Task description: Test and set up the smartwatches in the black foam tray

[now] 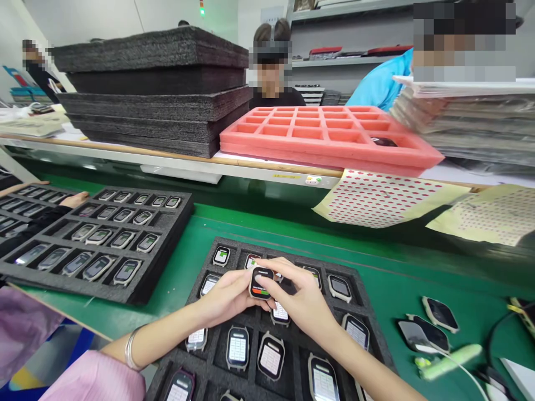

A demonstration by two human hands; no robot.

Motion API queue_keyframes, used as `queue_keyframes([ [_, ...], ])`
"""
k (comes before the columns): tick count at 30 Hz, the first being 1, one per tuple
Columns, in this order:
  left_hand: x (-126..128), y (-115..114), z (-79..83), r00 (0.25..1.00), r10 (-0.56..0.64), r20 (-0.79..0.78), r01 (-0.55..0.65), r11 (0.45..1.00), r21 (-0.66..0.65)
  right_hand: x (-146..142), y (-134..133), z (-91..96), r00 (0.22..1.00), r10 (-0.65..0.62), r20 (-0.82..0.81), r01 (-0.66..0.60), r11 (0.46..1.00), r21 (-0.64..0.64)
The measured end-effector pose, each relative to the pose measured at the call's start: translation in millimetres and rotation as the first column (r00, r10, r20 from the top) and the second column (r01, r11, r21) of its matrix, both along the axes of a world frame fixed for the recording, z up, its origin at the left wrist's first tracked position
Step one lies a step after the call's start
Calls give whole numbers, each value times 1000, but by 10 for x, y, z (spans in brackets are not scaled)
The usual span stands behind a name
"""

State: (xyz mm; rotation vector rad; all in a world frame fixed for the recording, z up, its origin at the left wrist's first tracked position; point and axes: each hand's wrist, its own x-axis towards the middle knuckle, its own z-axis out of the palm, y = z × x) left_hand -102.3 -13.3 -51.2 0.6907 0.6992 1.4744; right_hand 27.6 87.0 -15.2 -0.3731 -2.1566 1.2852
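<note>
Both my hands hold one smartwatch body point(261, 283) above a black foam tray point(378, 334). Its lit screen shows a red and green band. My left hand point(228, 295) grips it from the left with curled fingers. My right hand point(298, 295) pinches it from the right, with a fingertip on its top edge. Under my hands the tray holds several watch bodies with lit screens point(237, 346) in its pockets.
Another black foam tray point(175, 220) of watches lies at the left, where another person's hand point(74, 199) rests on its far edge. Loose watch bodies point(439, 313) and a white cable point(463, 370) lie at the right. On the shelf behind are a pink foam tray point(334, 147), stacked black foam point(159, 94) and sticker sheets point(384, 197). People sit opposite.
</note>
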Motion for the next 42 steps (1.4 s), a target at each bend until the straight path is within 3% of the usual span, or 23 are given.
queue_keyframes([
  [12, -9, -3, 1, 1000, 19, 24, -20, 1000, 15, 8, -14, 2, 999, 34, 22, -33, 999, -28],
  [20, -21, -15, 17, 1000, 26, 17, -26, 999, 26, 61, 5, 3, 988, 150, 33, -149, 988, -47],
  [30, -13, -37, 29, 1000, 4, -11, -3, 998, 55, 20, -84, -20, 998, 44, 55, -41, 997, -62],
  [37, -25, -33, 25, 1000, 1, 20, -2, 997, 82, 66, -3, -21, 980, 195, 29, -191, 976, -101],
  [42, -25, -29, 16, 1000, 15, 16, -16, 997, 71, 42, 1, -19, 981, 193, 22, -189, 973, -131],
])
